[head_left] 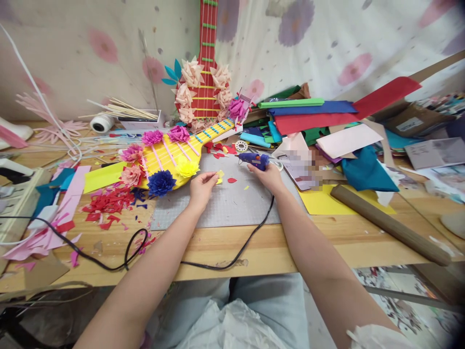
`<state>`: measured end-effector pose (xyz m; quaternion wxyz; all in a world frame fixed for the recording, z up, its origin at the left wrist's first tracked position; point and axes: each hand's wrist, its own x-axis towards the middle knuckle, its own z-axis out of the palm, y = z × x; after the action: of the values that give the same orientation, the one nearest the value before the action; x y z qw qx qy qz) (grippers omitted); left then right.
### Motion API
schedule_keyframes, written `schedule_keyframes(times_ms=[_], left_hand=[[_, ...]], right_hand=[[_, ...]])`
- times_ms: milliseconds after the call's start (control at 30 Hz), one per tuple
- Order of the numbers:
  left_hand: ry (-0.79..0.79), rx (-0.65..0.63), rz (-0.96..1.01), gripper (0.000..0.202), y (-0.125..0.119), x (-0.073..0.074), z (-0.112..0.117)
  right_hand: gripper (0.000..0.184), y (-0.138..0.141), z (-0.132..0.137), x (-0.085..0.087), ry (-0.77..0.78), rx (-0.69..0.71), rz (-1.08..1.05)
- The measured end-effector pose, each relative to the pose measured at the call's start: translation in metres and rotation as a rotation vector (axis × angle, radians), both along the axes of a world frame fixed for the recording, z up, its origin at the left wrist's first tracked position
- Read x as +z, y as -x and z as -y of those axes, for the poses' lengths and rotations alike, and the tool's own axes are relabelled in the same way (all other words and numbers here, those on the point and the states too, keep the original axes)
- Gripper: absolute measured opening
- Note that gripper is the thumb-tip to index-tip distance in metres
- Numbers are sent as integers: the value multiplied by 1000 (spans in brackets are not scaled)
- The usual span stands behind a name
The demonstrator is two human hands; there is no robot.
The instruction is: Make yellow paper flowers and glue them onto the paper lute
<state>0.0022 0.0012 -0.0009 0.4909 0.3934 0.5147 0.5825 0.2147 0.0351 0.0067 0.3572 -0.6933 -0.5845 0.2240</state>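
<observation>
My left hand (202, 188) pinches a small yellow paper piece (219, 176) over the grey cutting mat (225, 206). My right hand (268, 175) grips a blue glue gun (254, 159), its nozzle pointing left toward the yellow piece. The gun's black cord (232, 257) runs off the table's front edge. Just left of my left hand lies a yellow paper guitar (174, 157) decorated with pink, yellow and blue paper flowers. A small red paper scrap (231, 180) lies on the mat between my hands.
A red paper guitar (203, 72) with pale flowers leans on the back wall. Coloured paper sheets (312, 116) pile at the right, a brown roll (388, 224) lies near the front right. Red paper scraps (107, 202) litter the left, with sticks in a tray (127, 114).
</observation>
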Motion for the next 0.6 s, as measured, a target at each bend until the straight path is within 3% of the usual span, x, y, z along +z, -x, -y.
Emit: schedule_keyframes(times_ms=[100, 200, 367, 433, 533, 600], left_hand=[[45, 26, 111, 17, -3, 4, 3], [79, 29, 227, 20, -5, 8, 6], [129, 31, 392, 15, -7, 20, 12], [168, 40, 459, 12, -7, 26, 13], [224, 38, 558, 7, -8, 34, 14], [255, 32, 615, 7, -10, 39, 15]], right_hand=[[52, 3, -7, -9, 18, -12, 116], [55, 5, -5, -7, 13, 0, 184], [48, -3, 15, 21, -125, -14, 355], [41, -4, 26, 35, -65, -1, 399], [34, 8, 38, 48, 85, 168, 280], [31, 28, 41, 49, 68, 314, 57]])
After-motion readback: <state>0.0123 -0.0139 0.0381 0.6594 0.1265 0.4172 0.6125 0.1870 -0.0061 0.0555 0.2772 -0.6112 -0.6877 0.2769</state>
